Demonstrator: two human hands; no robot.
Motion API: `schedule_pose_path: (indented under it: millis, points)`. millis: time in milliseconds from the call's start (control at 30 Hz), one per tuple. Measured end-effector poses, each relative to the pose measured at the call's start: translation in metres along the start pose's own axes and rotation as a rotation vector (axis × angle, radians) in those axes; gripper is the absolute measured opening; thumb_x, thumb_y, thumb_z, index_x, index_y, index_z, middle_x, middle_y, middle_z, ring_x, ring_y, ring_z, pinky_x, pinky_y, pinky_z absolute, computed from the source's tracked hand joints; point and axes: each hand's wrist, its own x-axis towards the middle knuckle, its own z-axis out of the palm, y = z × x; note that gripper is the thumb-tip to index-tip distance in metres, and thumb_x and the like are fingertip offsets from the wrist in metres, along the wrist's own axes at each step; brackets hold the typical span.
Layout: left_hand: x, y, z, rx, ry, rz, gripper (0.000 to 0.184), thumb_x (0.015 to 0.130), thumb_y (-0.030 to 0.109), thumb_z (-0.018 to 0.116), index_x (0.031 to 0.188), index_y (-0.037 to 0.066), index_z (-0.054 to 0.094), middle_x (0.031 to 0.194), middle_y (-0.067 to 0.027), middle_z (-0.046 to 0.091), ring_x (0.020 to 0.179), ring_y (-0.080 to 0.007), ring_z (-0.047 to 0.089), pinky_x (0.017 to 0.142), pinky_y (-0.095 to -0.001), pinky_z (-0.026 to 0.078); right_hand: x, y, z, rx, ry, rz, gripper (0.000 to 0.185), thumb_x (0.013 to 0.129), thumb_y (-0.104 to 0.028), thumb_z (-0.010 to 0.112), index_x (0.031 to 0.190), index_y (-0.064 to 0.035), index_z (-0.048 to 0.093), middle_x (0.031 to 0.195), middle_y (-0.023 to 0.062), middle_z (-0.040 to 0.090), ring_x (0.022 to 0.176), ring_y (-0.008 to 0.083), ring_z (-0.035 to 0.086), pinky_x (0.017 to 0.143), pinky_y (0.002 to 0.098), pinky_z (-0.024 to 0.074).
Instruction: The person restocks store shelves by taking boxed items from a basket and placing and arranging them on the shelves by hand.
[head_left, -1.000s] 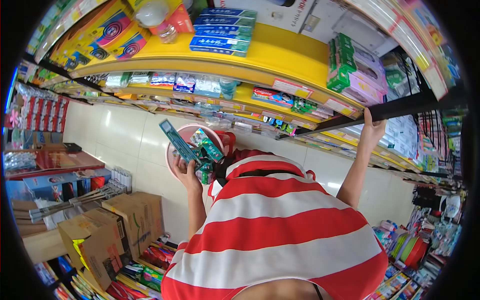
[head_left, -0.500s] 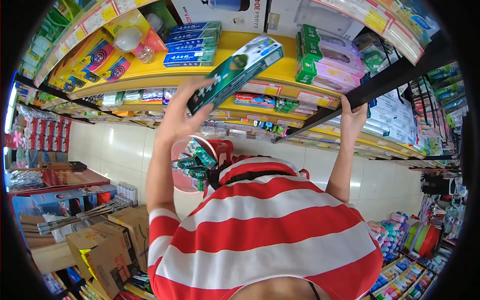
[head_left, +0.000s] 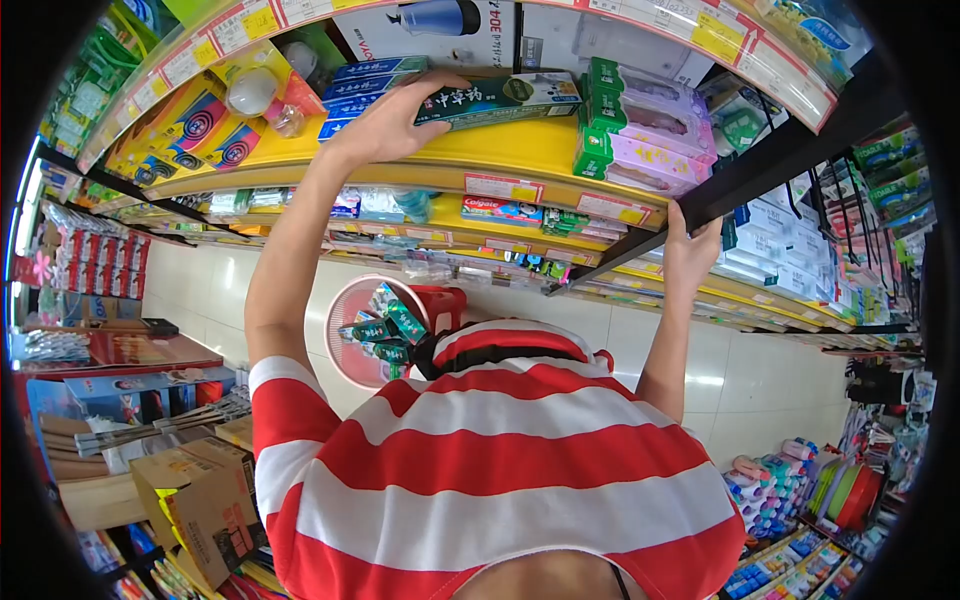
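**Green box at shelf level, others down in the basket**

Your left hand (head_left: pixel 385 125) was clamped on the left end of a long dark green cardboard box (head_left: pixel 510 95), fingers over the top, thumb at the front. The box was over the yellow shelf (head_left: pixel 500 150); whether its underside bore fully on the board, you could not tell. It was not let go.

Your right hand (head_left: pixel 690 255) was closed on the black metal upright (head_left: pixel 735 190) at the shelf's edge, thumb and fingers on either side. The hands were well apart.

Count so far: one box up and in your grasp. Several similar green boxes (head_left: pixel 378 330) lay loosely heaped in the round pink plastic basket (head_left: pixel 341 355) on the floor, beside a red plastic stool (head_left: pixel 440 300). Overlap hid their exact number.

Edges and room: blue-and-white cardboard boxes (head_left: pixel 350 95) stood close on the left, partly behind your hand. Green-and-pink cardboard boxes (head_left: pixel 640 125) stood just beside the right end, so sideways room looked tight. Bare yellow board showed in front, down to the label-lined lip (head_left: pixel 500 188). Overhead, the upper shelf's price strip (head_left: pixel 700 30) bounded the opening.
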Motion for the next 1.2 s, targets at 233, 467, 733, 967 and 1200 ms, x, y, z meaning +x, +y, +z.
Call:
schedule_pose_path:
  millis: [233,467,733,967,1200]
  points:
    - [0.010,-0.014,0.006,0.048,-0.016,-0.008,0.053,0.081,0.004,0.057,0.130,0.005,0.038,0.126,-0.0171,0.047,0.117,-0.0324,0.045,0.101,-0.0338,0.033,-0.001,-0.002,0.004,0.044,0.060,-0.040,0.041,0.080,-0.010,0.067,0.112,0.0072,0.050,0.096,0.0129,0.061,0.085,0.0177,0.058,0.079,0.0278,0.0442]
    - [0.007,-0.012,0.014,0.214,0.059,0.061,0.052,0.080,0.004,0.057,0.129,0.005,0.038,0.127,-0.0204,0.046,0.118,-0.0357,0.043,0.099,-0.0385,0.035,-0.001,-0.002,0.005,0.079,0.063,-0.016,0.040,0.078,-0.010,0.068,0.109,0.0086,0.051,0.093,0.0160,0.063,0.084,0.0209,0.060,0.079,0.0303,0.0450]
    - [0.000,-0.011,0.008,0.095,0.108,0.062,0.048,0.081,0.007,0.059,0.127,0.004,0.044,0.126,-0.0182,0.049,0.118,-0.0334,0.045,0.101,-0.0348,0.034,0.001,-0.001,0.006,0.089,0.069,-0.037,0.038,0.078,-0.011,0.069,0.106,0.0079,0.052,0.092,0.0152,0.063,0.082,0.0200,0.060,0.075,0.0299,0.0456]
    - [-0.006,-0.001,0.008,-0.062,0.132,-0.047,0.051,0.078,0.010,0.065,0.126,0.003,0.047,0.124,-0.0152,0.052,0.113,-0.0281,0.051,0.097,-0.0324,0.038,0.001,0.002,0.006,0.078,0.066,-0.052,0.039,0.078,-0.011,0.069,0.108,0.0080,0.051,0.093,0.0155,0.063,0.082,0.0201,0.060,0.075,0.0299,0.0456]
    - [-0.009,0.005,0.008,-0.050,0.128,-0.052,0.058,0.077,0.017,0.068,0.128,0.003,0.044,0.123,-0.0153,0.053,0.114,-0.0272,0.051,0.097,-0.0328,0.038,0.001,0.003,0.007,0.089,0.070,-0.050,0.038,0.079,-0.009,0.068,0.108,0.0081,0.051,0.093,0.0152,0.062,0.081,0.0196,0.060,0.075,0.0296,0.0454]
